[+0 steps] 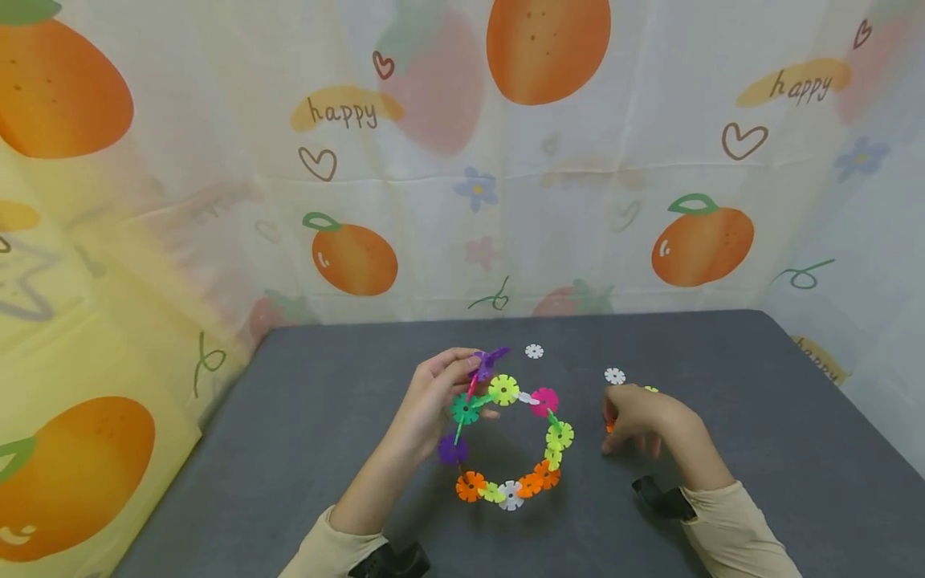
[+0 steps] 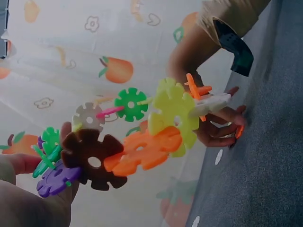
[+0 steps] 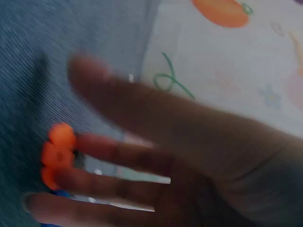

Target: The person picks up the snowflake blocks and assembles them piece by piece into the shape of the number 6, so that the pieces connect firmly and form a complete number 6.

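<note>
My left hand (image 1: 422,405) pinches a purple flower-shaped disc (image 1: 486,365) at the top of a ring of linked plastic flower discs (image 1: 560,436). The ring hangs above the table, in yellow, orange, pink, white, green and purple. A brown disc (image 2: 90,158) of it shows close up in the left wrist view. To the right, my right hand (image 1: 643,413) is low over the table. Its fingers reach to an orange flower disc (image 3: 59,151), fingertips at or touching it, while the thumb stands apart. Something blue (image 3: 59,193) is mostly hidden below the fingers.
On the grey table (image 1: 325,401) lie a white disc (image 1: 534,351) behind the ring and another white disc (image 1: 614,376) just beyond the right hand. A yellow disc (image 1: 652,389) peeks out behind that hand. A fruit-printed cloth (image 1: 433,241) hangs at the table's back edge.
</note>
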The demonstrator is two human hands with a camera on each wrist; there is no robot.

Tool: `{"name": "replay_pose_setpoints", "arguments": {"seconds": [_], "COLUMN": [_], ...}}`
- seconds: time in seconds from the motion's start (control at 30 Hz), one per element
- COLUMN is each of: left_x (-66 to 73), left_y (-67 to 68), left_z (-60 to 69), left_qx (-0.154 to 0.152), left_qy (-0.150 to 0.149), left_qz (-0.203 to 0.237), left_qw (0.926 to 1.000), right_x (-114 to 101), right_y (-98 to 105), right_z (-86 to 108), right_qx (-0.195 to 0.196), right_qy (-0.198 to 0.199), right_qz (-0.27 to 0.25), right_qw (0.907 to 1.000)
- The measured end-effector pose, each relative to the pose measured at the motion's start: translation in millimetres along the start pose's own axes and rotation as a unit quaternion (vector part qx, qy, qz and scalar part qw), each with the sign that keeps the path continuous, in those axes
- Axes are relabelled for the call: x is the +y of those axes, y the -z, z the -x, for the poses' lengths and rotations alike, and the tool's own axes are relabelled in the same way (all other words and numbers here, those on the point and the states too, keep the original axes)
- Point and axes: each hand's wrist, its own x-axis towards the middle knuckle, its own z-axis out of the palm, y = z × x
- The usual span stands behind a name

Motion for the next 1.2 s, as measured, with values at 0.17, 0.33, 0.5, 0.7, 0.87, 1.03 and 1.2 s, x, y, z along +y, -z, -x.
{"name": "replay_pose_setpoints", "arguments": {"seconds": [0.17,0.33,0.5,0.7,0.87,1.03,1.2], "left_x": [-1.4,-2.4,-3.6,-3.7,-2.7,-1.9,-0.5], "left_y": [0.8,1.5,2.0,2.9,3.5,3.6,2.5], "left_z": [-1.7,-2.6,-3.3,-3.4,-3.1,-2.1,0.2], "left_qx": [-0.013,-0.024,-0.021,-0.025,-0.021,-0.018,-0.027], "left_qy": [0.004,0.014,0.018,0.023,0.033,0.041,0.048], "left_qz": [0.003,-0.009,-0.015,-0.022,-0.025,-0.024,-0.02], "left_qw": [0.9999,0.9996,0.9995,0.9992,0.9989,0.9987,0.9983], "right_x": [1.5,1.0,2.0,10.1,6.8,-18.0,-42.6], "right_y": [-7.2,-5.0,0.3,2.7,6.4,13.1,15.0], "right_z": [-9.1,-8.3,-6.9,-10.1,-13.2,-6.5,9.1], "right_qx": [0.023,0.02,0.017,0.025,0.099,0.18,0.18], "right_qy": [0.005,0.004,-0.048,-0.035,0.096,0.19,0.266], "right_qz": [-0.013,-0.004,0.076,0.066,-0.014,-0.168,-0.319], "right_qw": [0.9996,0.9998,0.9958,0.9969,0.9904,0.9505,0.8917]}}
